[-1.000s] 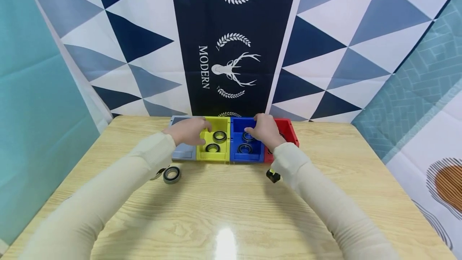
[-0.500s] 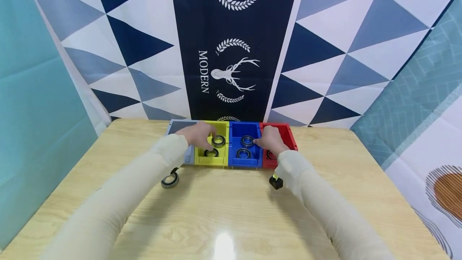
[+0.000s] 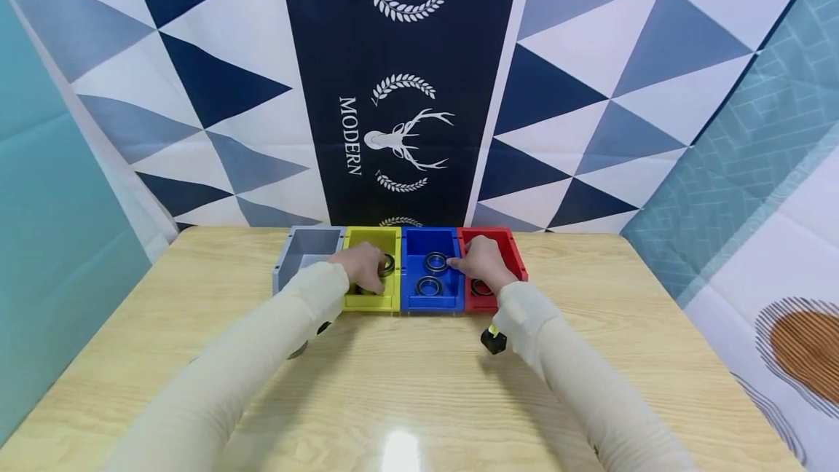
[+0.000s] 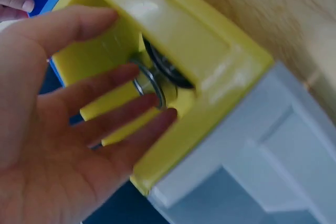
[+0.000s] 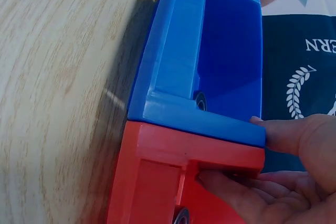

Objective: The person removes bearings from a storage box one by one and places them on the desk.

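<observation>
Reaching into the yellow bin [image 3: 371,268], the left hand [image 3: 359,268] has its fingers [image 4: 113,124] spread and nearly straight over a bearing ring [image 4: 149,83]; the fingertips touch or almost touch the ring, and no grip is closed. A second ring lies deeper in the same bin. The right hand [image 3: 481,262] rests over the red bin [image 3: 491,268], thumb on the blue bin's [image 3: 429,272] rim, remaining fingers lightly curled inside the red compartment; nothing is seen in their grasp. Two rings sit in the blue bin, one in the red. The grey bin [image 3: 303,259] stands at the left end of the row on the tabletop [image 3: 419,384].

Step in hand, as judged: handling rings among the coloured bins. Next move calls for the left fingertips to pinch the ring's edge before lifting.

Legible writing: "MODERN" on the dark backdrop banner [image 3: 352,135].
</observation>
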A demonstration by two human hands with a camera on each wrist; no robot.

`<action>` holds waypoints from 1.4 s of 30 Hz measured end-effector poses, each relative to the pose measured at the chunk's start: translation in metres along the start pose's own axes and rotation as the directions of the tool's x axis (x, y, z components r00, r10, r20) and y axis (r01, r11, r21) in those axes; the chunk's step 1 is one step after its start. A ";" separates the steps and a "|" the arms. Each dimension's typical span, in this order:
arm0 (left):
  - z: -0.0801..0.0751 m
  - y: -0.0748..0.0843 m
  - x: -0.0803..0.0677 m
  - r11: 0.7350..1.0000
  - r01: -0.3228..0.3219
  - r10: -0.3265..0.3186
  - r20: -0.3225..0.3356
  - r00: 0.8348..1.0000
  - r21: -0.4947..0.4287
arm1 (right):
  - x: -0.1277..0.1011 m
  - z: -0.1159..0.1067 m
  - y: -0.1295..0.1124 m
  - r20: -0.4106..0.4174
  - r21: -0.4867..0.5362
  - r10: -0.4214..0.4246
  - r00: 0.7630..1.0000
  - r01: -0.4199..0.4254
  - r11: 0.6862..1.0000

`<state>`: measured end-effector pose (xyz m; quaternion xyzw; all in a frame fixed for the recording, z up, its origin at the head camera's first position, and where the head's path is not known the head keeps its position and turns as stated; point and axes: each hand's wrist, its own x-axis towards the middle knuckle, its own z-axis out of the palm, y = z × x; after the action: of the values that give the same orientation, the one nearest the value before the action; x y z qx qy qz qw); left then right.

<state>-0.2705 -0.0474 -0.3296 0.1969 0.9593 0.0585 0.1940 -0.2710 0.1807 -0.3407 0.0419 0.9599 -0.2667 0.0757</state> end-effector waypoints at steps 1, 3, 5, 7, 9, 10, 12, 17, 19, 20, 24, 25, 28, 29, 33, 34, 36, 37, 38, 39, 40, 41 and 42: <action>0.002 0.001 0.001 1.000 0.023 -0.023 0.005 1.000 0.001 | 0.000 0.000 0.000 0.002 0.006 -0.002 1.000 0.002 1.000; 0.004 0.002 0.002 0.998 0.059 -0.059 0.009 0.998 -0.002 | 0.000 0.001 0.000 0.007 0.021 -0.003 1.000 0.003 1.000; 0.006 0.003 0.004 0.996 0.085 -0.084 0.011 0.996 -0.004 | 0.000 0.001 0.001 0.005 0.027 -0.007 1.000 0.007 1.000; 0.008 0.003 0.006 0.995 0.098 -0.097 0.014 0.995 -0.011 | 0.000 0.001 0.002 0.000 0.022 -0.015 1.000 0.015 1.000; 0.010 0.004 0.008 0.995 0.100 -0.100 0.012 0.995 -0.012 | 0.001 0.001 0.004 -0.004 0.018 -0.019 1.000 0.019 1.000; 0.011 0.005 0.008 0.995 0.101 -0.101 0.010 0.995 -0.014 | 0.001 0.001 0.005 -0.007 0.014 -0.023 1.000 0.023 1.000; 0.014 0.006 0.009 0.994 0.103 -0.103 0.003 0.995 -0.024 | 0.002 0.001 0.006 -0.011 0.011 -0.021 1.000 0.021 1.000; 0.021 0.009 0.008 0.988 0.141 -0.143 -0.029 0.989 -0.071 | 0.002 0.002 0.006 -0.014 0.011 -0.003 1.000 0.003 1.000; 0.024 0.010 0.009 0.983 0.154 -0.158 -0.030 0.987 -0.098 | 0.002 0.002 0.006 -0.009 0.006 0.005 1.000 -0.005 1.000; 0.026 0.010 0.010 0.981 0.160 -0.164 -0.029 0.986 -0.111 | 0.002 0.001 0.005 -0.008 0.003 0.010 1.000 -0.010 1.000; 0.031 0.011 0.013 0.973 0.175 -0.181 -0.024 0.983 -0.152 | 0.001 0.001 0.005 -0.008 -0.005 0.023 1.000 -0.023 1.000; 0.031 0.011 0.014 0.971 0.180 -0.186 -0.026 0.982 -0.156 | 0.000 0.001 0.005 -0.012 -0.003 0.027 1.000 -0.027 1.000; 0.034 0.012 0.014 0.969 0.190 -0.199 -0.043 0.979 -0.161 | 0.000 0.001 0.006 -0.015 0.005 0.029 0.999 -0.029 1.000; 0.034 0.012 0.014 0.966 0.196 -0.207 -0.049 0.977 -0.167 | 0.000 0.001 0.006 -0.016 0.007 0.030 0.999 -0.030 1.000; 0.036 0.013 0.012 0.957 0.218 -0.234 -0.066 0.970 -0.189 | -0.001 0.001 0.005 -0.007 0.016 0.037 0.999 -0.037 0.999; 0.036 0.013 0.011 0.955 0.222 -0.239 -0.068 0.969 -0.195 | -0.001 0.001 0.005 -0.009 0.014 0.037 0.999 -0.037 0.999; 0.037 0.013 0.011 0.956 0.220 -0.240 -0.081 0.967 -0.196 | 0.000 0.000 0.004 -0.009 0.012 0.028 1.000 -0.028 1.000; 0.037 0.013 0.011 0.957 0.218 -0.238 -0.089 0.967 -0.194 | 0.000 0.000 0.003 -0.009 0.007 0.020 1.000 -0.020 1.000; 0.037 0.013 0.011 0.958 0.215 -0.236 -0.095 0.967 -0.192 | 0.001 0.000 0.003 -0.010 0.004 0.014 1.000 -0.014 1.000; 0.037 0.012 0.012 0.959 0.210 -0.232 -0.101 0.968 -0.189 | 0.001 -0.001 0.002 -0.010 0.002 0.008 1.000 -0.008 1.000; 0.037 0.012 0.012 0.960 0.208 -0.231 -0.106 0.967 -0.188 | 0.001 -0.001 0.002 -0.008 -0.002 0.001 1.000 -0.001 1.000; 0.037 0.012 0.012 0.961 0.206 -0.228 -0.112 0.967 -0.184 | 0.002 -0.001 0.001 -0.001 -0.004 -0.004 1.000 0.004 1.000; 0.037 0.012 0.012 0.963 0.204 -0.227 -0.119 0.967 -0.178 | 0.002 -0.002 0.001 0.005 -0.007 -0.007 1.000 0.007 1.000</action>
<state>-0.2614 -0.0303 -0.3657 0.0701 0.9780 0.1294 0.1480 -0.2733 0.1824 -0.3398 0.0376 0.9608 -0.2637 0.0775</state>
